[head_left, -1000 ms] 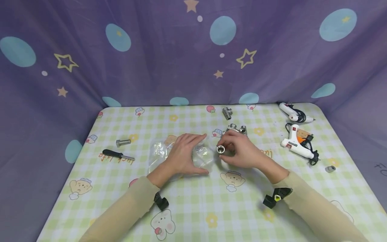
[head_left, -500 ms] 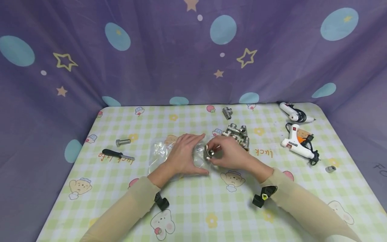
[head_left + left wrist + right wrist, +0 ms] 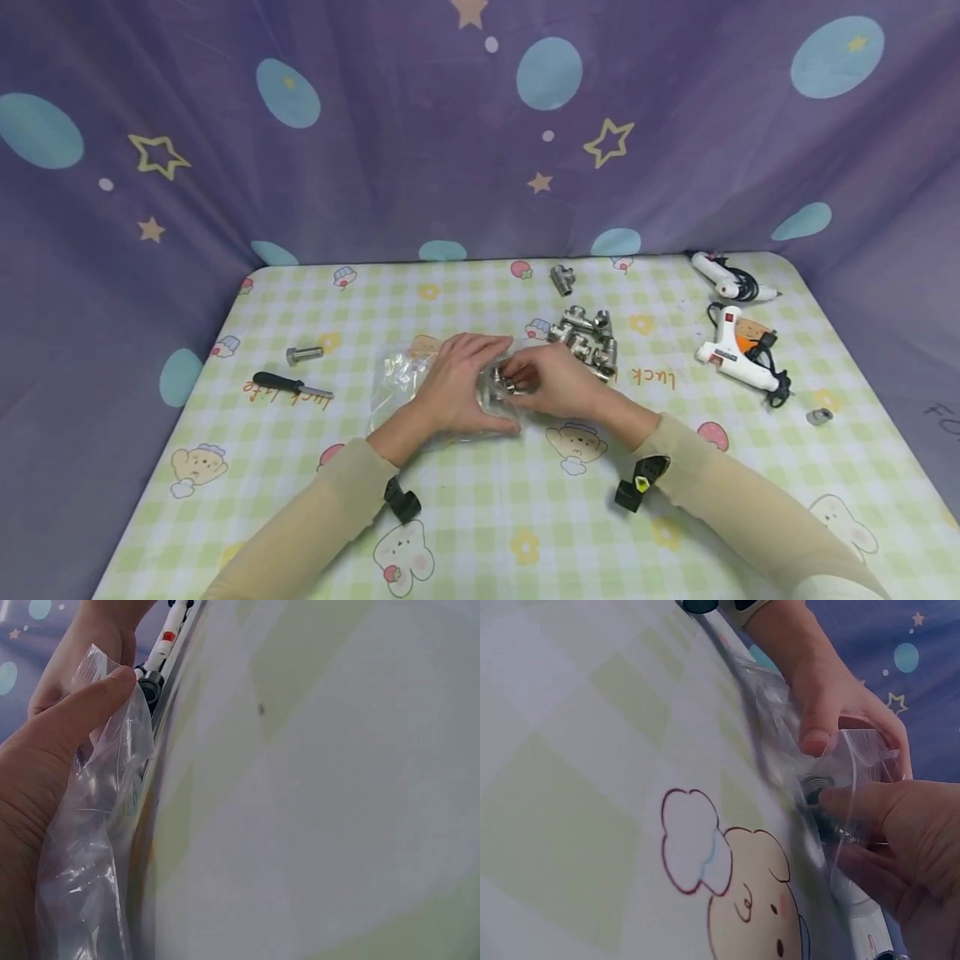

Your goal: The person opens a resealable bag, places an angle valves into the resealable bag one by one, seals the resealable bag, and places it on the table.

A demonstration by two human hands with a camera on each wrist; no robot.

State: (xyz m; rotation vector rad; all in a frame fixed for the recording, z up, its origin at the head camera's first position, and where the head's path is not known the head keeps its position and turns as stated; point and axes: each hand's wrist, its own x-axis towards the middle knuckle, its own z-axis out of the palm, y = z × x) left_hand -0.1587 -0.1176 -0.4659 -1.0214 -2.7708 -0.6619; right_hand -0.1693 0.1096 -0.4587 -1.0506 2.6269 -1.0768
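Observation:
My left hand (image 3: 459,385) is curved round a clear plastic zip bag (image 3: 393,387), thumb and fingers set wide apart at its mouth. In the left wrist view, the thumb lies along the film of the bag (image 3: 90,862). My right hand (image 3: 558,382) pinches a shiny metal pipe fitting (image 3: 508,385) between thumb and fingers, inside the bag's mouth. Seen from the right wrist, the fitting (image 3: 821,791) looks dark behind the film, with the right thumb (image 3: 855,802) against it. Part of the fitting is hidden by the fingers.
Several metal pipe fittings (image 3: 577,317) lie piled just beyond the right hand. Another tee fitting (image 3: 562,281) is at the back, and a small fitting (image 3: 820,416) at far right. Two white glue guns (image 3: 738,354) lie right. A bolt (image 3: 304,355) and a black-handled screwdriver (image 3: 279,382) lie left.
My right hand has moved left from beside the pile, carrying the pipe fitting into the bag's mouth. My left hand has stayed in place at the bag.

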